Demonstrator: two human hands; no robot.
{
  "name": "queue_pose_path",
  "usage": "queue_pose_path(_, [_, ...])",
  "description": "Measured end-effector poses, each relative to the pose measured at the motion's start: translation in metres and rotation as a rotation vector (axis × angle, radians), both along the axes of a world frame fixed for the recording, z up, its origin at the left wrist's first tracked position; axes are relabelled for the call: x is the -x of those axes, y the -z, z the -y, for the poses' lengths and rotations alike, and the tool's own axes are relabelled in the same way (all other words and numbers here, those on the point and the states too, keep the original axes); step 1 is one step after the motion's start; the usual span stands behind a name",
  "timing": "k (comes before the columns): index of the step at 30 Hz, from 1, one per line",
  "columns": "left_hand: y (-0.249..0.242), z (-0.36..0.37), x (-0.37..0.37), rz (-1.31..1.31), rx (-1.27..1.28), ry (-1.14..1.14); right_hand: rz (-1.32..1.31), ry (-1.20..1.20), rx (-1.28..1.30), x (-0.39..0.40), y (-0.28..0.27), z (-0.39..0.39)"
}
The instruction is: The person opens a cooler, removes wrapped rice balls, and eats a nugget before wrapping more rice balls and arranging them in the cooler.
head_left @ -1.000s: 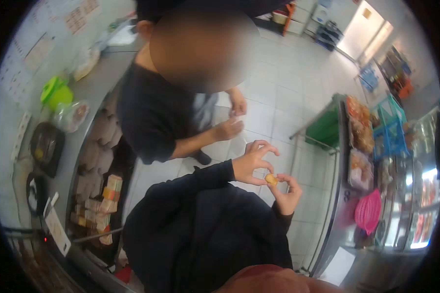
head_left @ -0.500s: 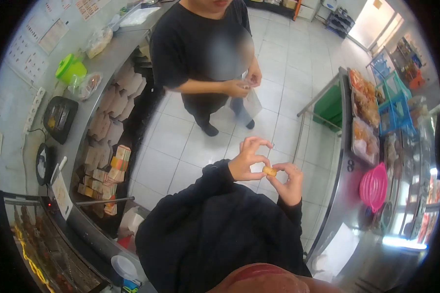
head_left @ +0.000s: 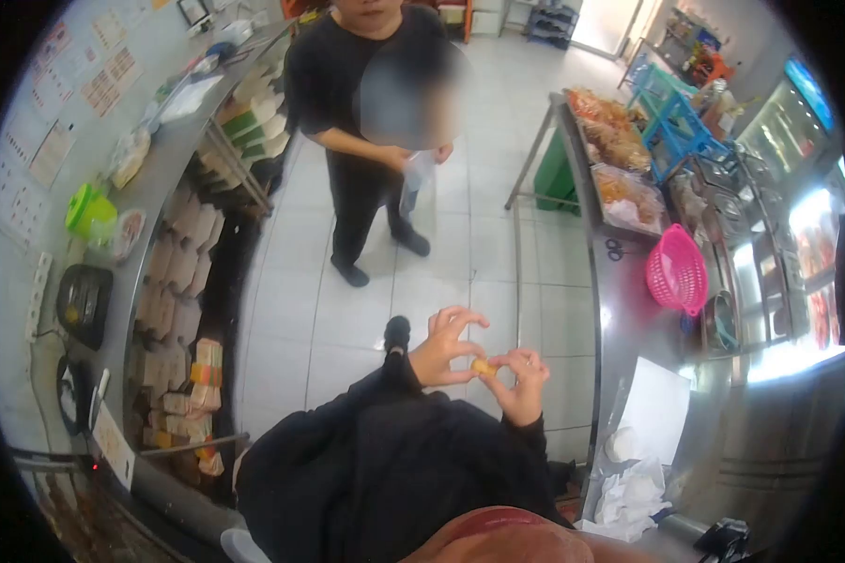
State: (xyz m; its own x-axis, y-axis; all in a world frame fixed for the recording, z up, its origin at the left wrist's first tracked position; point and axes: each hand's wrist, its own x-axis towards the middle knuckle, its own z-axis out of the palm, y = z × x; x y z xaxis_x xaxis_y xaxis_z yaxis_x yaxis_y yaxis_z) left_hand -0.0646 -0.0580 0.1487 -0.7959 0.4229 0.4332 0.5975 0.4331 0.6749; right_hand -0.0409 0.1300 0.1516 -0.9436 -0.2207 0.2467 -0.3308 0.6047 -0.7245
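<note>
A small golden-brown piece (head_left: pixel 484 367), apparently food, is held up in front of my body between my two hands. My left hand (head_left: pixel 441 349) has its thumb and a finger at the piece's left end, while its other fingers spread upward. On the other end, my right hand (head_left: pixel 522 383) pinches it between thumb and finger. What kind of food it is cannot be made out. Both hands are over the tiled floor (head_left: pixel 347 328), away from the counters.
A person in black (head_left: pixel 366 103) stands ahead holding a pale clear bag (head_left: pixel 417 178). To the right, a steel counter (head_left: pixel 620 328) carries food trays (head_left: pixel 629 195), a pink basket (head_left: pixel 677 269) and white paper (head_left: pixel 650 408). Folded cartons (head_left: pixel 180 249) fill the shelf at left.
My view has tilted up and turned right, so more of the room ahead shows. Both my hands keep holding the small piece. The person ahead has shifted stance, and the bag hangs differently.
</note>
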Motion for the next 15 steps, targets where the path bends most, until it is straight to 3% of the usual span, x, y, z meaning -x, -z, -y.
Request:
queue_pose_path(5, [0.007, -0.027, -0.013, -0.018, 0.007, 0.118, 0.037, 0.077, 0.043, -0.029, 0.016, -0.025])
queue_pose_path(9, [0.012, -0.051, -0.027, -0.026, -0.031, 0.19, -0.053, 0.151, -0.108, -0.051, 0.004, -0.046])
queue_pose_path(15, [0.011, -0.072, -0.031, -0.061, -0.011, 0.305, -0.019, 0.206, -0.058, -0.074, -0.003, -0.062])
